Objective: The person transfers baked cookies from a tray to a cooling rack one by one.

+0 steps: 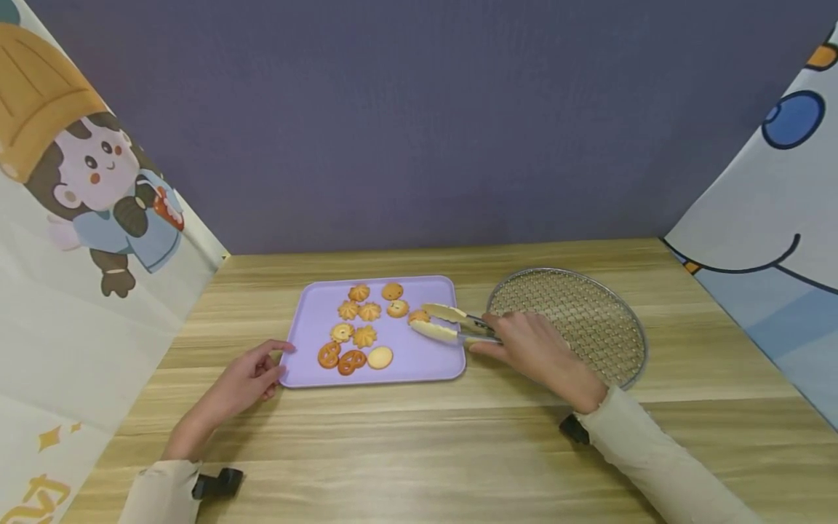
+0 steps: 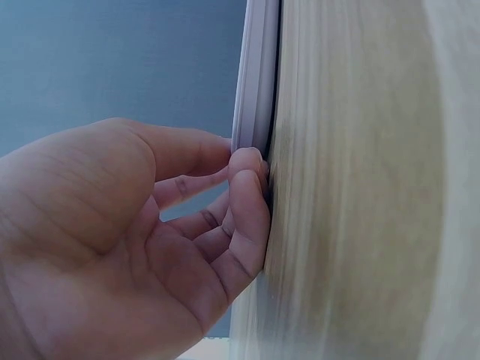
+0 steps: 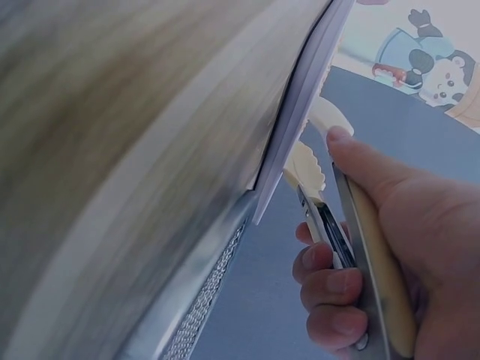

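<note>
My left hand [image 1: 247, 375] pinches the left rim of a lilac tray [image 1: 308, 313]. In the left wrist view, the thumb and curled fingers of that hand [image 2: 172, 225] meet at the tray's edge [image 2: 253, 82]. Metal tongs with cream tips [image 1: 435, 332] are gripped by my right hand [image 1: 540, 349] over the tray's right side. Their spread tips stand on either side of a round golden cookie [image 1: 417, 316]; contact with it is unclear. Left of it lie several flower-shaped cookies [image 1: 364, 335], two pretzels [image 1: 352, 362], a smooth round cookie [image 1: 380, 357] and a speckled one [image 1: 392, 291].
A round wire-mesh rack [image 1: 589, 313] with a metal rim lies right of the tray, partly beneath my right hand and forearm. Both rest on a wood-grain table [image 1: 406, 451]. A dark panel [image 1: 419, 131] rises behind, with printed cartoon panels at both sides.
</note>
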Demonstrator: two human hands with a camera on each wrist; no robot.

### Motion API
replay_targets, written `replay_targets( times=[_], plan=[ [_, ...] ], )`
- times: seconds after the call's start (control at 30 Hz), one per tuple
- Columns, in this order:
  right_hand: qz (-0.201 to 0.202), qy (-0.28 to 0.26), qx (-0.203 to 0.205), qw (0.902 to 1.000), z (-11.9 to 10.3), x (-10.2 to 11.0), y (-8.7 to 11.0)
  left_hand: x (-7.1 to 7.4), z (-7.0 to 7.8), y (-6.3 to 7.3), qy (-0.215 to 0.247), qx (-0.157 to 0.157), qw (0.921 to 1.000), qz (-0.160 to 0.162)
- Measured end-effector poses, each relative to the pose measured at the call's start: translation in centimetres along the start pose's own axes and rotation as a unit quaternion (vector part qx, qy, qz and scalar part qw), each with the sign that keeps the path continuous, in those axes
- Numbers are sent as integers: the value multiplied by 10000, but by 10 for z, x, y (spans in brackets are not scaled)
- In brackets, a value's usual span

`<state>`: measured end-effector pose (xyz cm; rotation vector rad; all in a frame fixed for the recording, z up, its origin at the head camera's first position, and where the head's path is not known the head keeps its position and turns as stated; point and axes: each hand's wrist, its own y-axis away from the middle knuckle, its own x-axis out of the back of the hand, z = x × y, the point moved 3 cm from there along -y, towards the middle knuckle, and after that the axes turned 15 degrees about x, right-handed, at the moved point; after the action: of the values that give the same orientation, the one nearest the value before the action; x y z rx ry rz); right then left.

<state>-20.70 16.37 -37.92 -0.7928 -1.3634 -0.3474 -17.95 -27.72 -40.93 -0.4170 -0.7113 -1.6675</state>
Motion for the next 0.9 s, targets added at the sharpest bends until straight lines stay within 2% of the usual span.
replay_targets(
  times=[0.23,0.43,0.57,0.9],
  plan=[
    [-48,-94,51,9999,-5,2,0,2,-3,2,5,66,10000,-16],
    [146,89,210,9996,-9,11,4,1,-4,0,-27,55,10000,-28],
    [351,307,308,9984,-13,21,12,1,-4,-2,-45,75,10000,5],
    [480,493,179,9975,-7,37,39,1,1,1,7,107,9999,-8]
  ],
)
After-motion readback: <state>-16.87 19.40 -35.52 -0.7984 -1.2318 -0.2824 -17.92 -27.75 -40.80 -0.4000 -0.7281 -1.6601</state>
